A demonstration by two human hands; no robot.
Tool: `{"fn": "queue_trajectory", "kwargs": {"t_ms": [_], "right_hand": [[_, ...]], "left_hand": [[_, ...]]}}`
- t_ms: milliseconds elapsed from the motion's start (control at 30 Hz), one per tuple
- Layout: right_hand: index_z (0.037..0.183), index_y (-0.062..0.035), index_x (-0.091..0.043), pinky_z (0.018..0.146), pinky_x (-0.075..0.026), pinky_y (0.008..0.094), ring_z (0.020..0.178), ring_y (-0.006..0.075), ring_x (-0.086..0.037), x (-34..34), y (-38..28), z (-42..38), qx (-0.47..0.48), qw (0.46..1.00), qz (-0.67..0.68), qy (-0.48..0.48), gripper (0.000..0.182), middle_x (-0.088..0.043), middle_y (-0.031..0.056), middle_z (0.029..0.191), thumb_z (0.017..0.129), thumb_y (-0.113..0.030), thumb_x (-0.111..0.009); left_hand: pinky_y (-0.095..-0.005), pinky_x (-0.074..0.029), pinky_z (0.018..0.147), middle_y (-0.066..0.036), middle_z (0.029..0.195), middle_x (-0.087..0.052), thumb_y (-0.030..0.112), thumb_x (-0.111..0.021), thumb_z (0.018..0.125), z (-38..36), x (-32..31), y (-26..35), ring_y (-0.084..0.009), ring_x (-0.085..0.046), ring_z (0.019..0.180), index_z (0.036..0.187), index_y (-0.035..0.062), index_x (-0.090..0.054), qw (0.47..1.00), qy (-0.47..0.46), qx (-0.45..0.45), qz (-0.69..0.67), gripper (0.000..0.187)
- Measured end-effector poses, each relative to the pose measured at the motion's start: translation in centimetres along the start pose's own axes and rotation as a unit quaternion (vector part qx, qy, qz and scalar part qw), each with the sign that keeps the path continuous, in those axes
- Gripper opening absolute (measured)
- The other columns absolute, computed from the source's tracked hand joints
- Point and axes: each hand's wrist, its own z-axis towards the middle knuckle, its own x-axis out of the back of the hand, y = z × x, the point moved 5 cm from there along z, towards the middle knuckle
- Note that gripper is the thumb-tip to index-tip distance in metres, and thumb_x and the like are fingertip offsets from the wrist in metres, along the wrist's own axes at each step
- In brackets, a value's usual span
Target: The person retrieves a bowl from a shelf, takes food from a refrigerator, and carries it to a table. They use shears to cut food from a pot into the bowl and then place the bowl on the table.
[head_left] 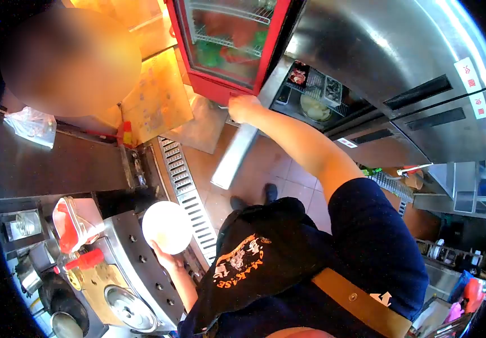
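My left hand (168, 260) is closed on the rim of a round white bowl (167, 228), held out beside the stove front. Whether anything is in the bowl cannot be made out, as it is washed out by glare. Stretched forward, my right hand (244, 108) has its fingers wrapped round the edge of an open steel refrigerator door (234, 160). Behind that door, the refrigerator compartment shows a wire shelf (314, 84), a metal tray with dark food (333, 89), a dark container of reddish food (298, 75) and a round pale bowl (315, 108).
A red-framed glass-door cooler (229, 48) stands straight ahead. Steel cabinets (389, 50) rise on the right. A stove counter (141, 265) on the left bears a red-and-white tub (76, 225) and a round metal lid (130, 307). A floor drain grate (183, 180) runs along it. A person is at the upper left.
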Motion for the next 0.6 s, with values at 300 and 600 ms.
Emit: {"fn": "queue_trajectory", "kwargs": {"t_ms": [300, 600], "right_hand": [[0.102, -0.0014, -0.072, 0.082, -0.054, 0.0473, 0.101, 0.0366, -0.068, -6.5, 11.7, -8.0, -0.077, 0.989, 0.008, -0.125, 0.027, -0.070, 0.0196, 0.109, 0.082, -0.013, -0.056], [0.096, -0.0081, -0.069, 0.078, -0.053, 0.0491, 0.092, 0.0373, -0.068, -9.0, 28.5, -12.8, -0.261, 0.958, 0.023, -0.119, 0.018, -0.071, 0.0198, 0.095, 0.086, -0.017, -0.056]], "left_hand": [[-0.0463, -0.036, 0.112, -0.015, 0.152, -0.038, 0.054, -0.043, 0.100, 3.2, -3.9, -1.8, -0.0346, -0.040, 0.138, 0.151, 0.0032, -0.028, 0.999, 0.011, 0.029, 0.033, 0.074], [-0.0438, -0.041, 0.109, -0.014, 0.143, -0.051, 0.047, -0.039, 0.103, 14.6, -15.8, -2.2, -0.0301, -0.051, 0.129, 0.145, -0.0003, -0.039, 0.988, -0.109, 0.109, 0.029, 0.063]]}}
